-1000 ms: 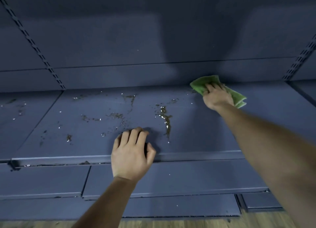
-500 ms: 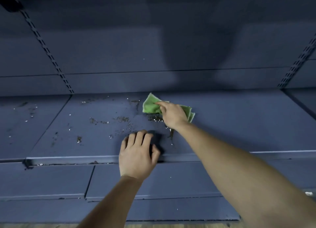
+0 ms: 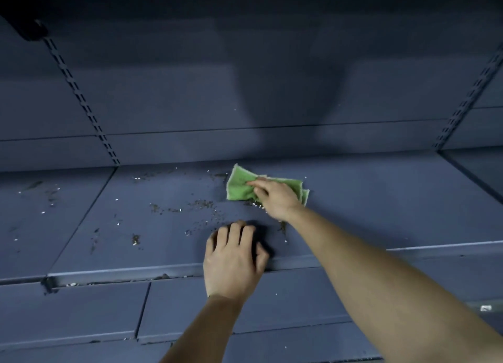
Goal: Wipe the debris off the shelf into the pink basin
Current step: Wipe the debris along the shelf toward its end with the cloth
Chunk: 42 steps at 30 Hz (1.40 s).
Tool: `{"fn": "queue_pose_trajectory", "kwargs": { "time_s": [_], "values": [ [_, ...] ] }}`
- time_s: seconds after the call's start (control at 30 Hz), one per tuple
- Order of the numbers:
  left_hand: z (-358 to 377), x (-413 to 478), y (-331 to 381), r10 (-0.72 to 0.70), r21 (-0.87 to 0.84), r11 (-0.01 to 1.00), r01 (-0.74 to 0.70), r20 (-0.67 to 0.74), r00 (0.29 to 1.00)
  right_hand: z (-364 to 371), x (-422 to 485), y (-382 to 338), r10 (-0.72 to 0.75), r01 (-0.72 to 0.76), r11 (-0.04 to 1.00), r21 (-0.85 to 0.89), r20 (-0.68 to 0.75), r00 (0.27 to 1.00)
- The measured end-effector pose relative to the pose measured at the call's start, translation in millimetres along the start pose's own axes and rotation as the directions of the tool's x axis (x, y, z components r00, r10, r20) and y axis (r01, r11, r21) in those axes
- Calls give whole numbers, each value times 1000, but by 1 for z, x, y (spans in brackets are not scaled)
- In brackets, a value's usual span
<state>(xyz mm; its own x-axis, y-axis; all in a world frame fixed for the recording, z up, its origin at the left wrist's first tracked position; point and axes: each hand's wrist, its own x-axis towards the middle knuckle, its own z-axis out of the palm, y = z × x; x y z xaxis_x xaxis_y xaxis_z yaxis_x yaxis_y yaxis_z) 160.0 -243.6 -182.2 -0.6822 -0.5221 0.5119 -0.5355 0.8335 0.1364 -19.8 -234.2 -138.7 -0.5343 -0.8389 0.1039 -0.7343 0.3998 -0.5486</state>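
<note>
back panel (image 3: 168, 104): dark blue, crossed by a broad shadow | left slotted upright (image 3: 81, 101), right slotted upright (image 3: 469, 98): set against it | dark object (image 3: 30, 29): top left, blurred | lower tier (image 3: 81, 308): stepped out below, panels butted together

Dim blue-grey back panel (image 3: 163, 104) between slotted uprights (image 3: 80, 101) — a broad shadow (image 3: 288, 90) across it, lower tiers (image 3: 81, 308) below

Open shelf (image 3: 381, 199) rightward; left hand (image 3: 234, 256) just before cloth (image 3: 239, 188).
</note>
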Motion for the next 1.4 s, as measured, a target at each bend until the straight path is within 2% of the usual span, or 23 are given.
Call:
{"fn": "queue_pose_trajectory", "kwargs": {
  "time_s": [0.07, 0.17, 0.4, 0.47, 0.57, 0.63, 0.77, 0.9, 1.2, 1.4],
  "values": [
    [-2, 0, 0, -2, -1, 1000, 2, 15, 1000, -9, -14, -3, 46, -43, 998, 45, -72, 996],
    [-2, 0, 1, -5, -1, 1000, 5, 27, 1000, -45, -33, 14, 111, -128, 991, -44, -274, 955],
    [-3, 2, 5, -30, 32, 999, 29, 32, 999, -119, -85, 89, 277, -399, 894, -202, -451, 848],
    [-3, 2, 5, -29, 46, 999, 27, 39, 999, -119, -100, 103, 373, -496, 840, -218, -432, 821],
    [-5, 1, 5, -35, 56, 998, 32, 59, 998, -118, -112, 122, 435, -497, 834, -238, -268, 860],
    [-7, 2, 5, -44, 53, 998, 40, 87, 995, -122, -115, 134, 397, -436, 851, -293, -183, 899],
    [-13, 1, 1, -30, -26, 999, 34, 126, 992, -116, -130, 146, 245, -310, 853, -420, -202, 948],
    [-22, -1, -24, -50, -64, 996, 55, 76, 996, -109, -123, 138, 314, -309, 864, -397, -54, 948],
    [-44, -13, -140, -68, -14, 998, 67, -33, 997, -37, -82, 53, 402, -439, 839, -321, -178, 898],
    [-49, -23, -199, -60, -28, 998, 59, -49, 997, 22, -51, -30, 368, -419, 856, -302, -212, 905]
  ]
}}
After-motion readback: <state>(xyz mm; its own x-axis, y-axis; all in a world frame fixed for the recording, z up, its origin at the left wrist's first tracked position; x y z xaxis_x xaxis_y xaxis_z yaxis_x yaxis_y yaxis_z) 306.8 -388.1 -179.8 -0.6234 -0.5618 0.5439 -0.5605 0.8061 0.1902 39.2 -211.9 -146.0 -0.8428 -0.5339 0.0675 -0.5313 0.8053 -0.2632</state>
